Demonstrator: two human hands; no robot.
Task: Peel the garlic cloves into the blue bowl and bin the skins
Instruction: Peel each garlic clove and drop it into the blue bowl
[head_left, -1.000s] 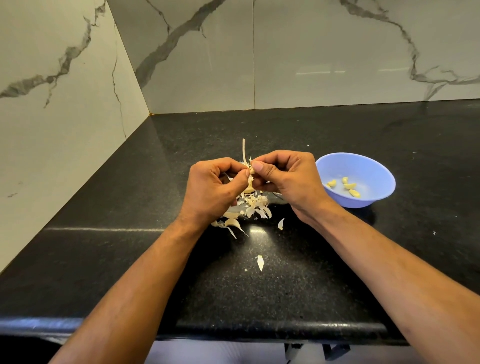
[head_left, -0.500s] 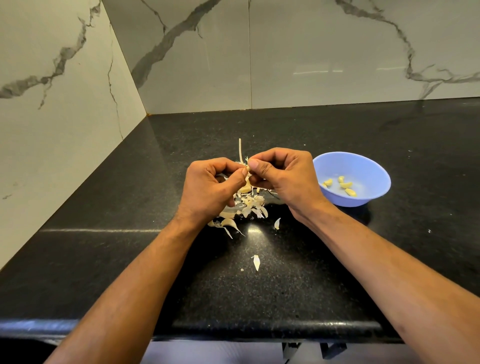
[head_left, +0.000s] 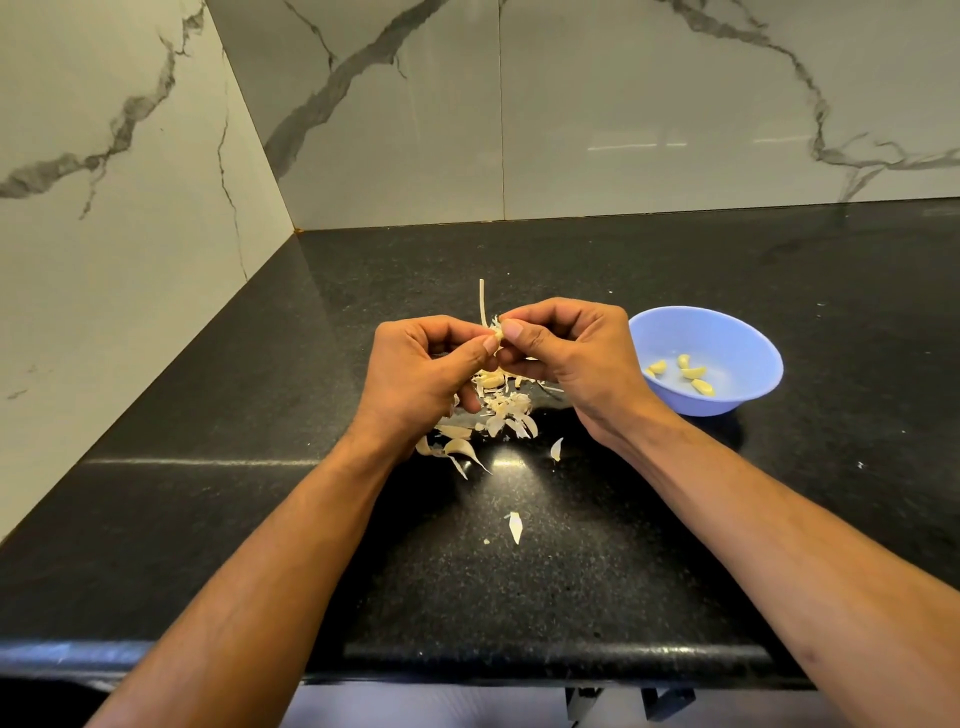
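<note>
A clove (head_left: 497, 338) is pinched between left hand (head_left: 415, 374) and right hand (head_left: 576, 358); squeezed harder, it could slip onto the skins (head_left: 498, 410), missing the bowl (head_left: 748, 332) at right.

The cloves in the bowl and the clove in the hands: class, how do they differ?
The cloves lie loose in the blue bowl, untouched; the clove is held above the counter, pinched by the left hand and right hand. The bowl's cloves are bare yellow; the held one still carries papery skin. All are garlic.
</note>
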